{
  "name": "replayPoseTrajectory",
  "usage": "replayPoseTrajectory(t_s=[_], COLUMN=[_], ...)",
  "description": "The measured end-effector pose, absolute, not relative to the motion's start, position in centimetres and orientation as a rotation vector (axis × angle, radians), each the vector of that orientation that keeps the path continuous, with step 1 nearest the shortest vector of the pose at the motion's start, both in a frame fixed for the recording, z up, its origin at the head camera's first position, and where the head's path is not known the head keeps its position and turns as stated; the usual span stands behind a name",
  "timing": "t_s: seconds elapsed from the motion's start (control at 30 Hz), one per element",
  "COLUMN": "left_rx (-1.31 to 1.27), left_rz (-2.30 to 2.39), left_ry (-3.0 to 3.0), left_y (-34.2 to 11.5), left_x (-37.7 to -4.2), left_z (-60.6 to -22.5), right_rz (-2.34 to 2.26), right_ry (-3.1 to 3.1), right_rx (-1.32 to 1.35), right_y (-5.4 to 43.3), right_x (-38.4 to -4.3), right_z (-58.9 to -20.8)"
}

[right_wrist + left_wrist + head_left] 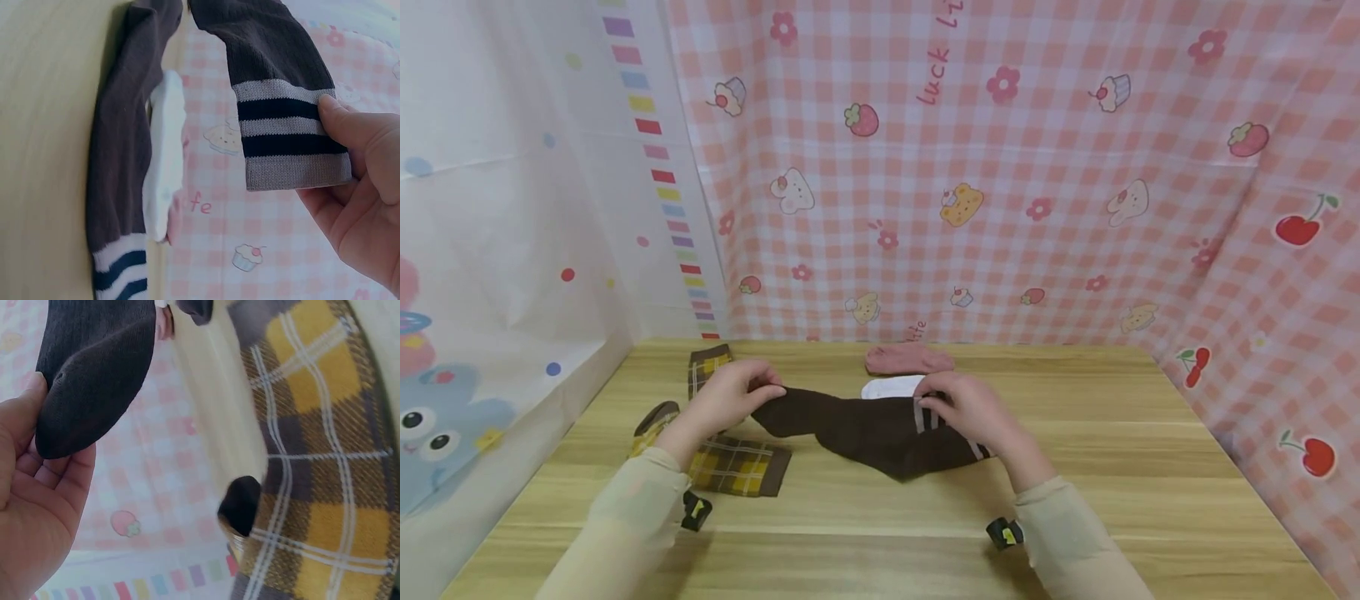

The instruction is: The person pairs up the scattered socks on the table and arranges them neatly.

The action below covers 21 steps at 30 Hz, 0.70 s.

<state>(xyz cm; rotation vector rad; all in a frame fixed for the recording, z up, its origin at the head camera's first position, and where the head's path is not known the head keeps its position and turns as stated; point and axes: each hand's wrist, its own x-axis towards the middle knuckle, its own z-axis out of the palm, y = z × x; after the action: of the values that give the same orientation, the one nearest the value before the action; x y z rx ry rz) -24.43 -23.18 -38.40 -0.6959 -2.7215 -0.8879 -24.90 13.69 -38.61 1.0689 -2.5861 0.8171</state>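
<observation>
And there's the dark sock (805,412), stretched between two hands just above the desk (865,554): the left hand (733,392) pinches the toe, thumb on one side and fingers on the other, while the right hand (967,408) grips the cuff, thumb right on those grey and navy stripes! It looks a light, soft piece of knit, likely limp and stretchy, with nothing fragile or slippery about it; toe and cuff look the sensible places to take hold, since a grip in the middle alone would probably let both ends droop. Below it, its striped match, the second dark sock (898,457), lies on the wood, with the white sock (887,387) just beyond and the pink sock (910,360) farther back. Over on the left, yellow-and-brown plaid socks (741,468) lie partly behind the left arm. And what a setting: pale wood grain underneath, a pink checked cloth (880,167) hanging behind and a white printed cloth (482,92) down the left side
</observation>
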Motion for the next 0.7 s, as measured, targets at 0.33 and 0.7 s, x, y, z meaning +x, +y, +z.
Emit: replayPoseTrajectory(t_s=[0.33, 0.7], left_rx=[-0.784, -0.910], left_rz=[-0.851, -0.874], left_ry=[-2.673, -2.546], left_y=[-21.8, -19.7], left_x=[-24.5, -24.7], left_z=[-37.3, -36.7], right_rz=[0.809, 0.766], right_ry=[-2.590, -2.534], right_rx=[1.015, 1.034], right_y=[15.3, 17.3], right_x=[-24.6, -24.2], right_z=[-37.6, -36.9])
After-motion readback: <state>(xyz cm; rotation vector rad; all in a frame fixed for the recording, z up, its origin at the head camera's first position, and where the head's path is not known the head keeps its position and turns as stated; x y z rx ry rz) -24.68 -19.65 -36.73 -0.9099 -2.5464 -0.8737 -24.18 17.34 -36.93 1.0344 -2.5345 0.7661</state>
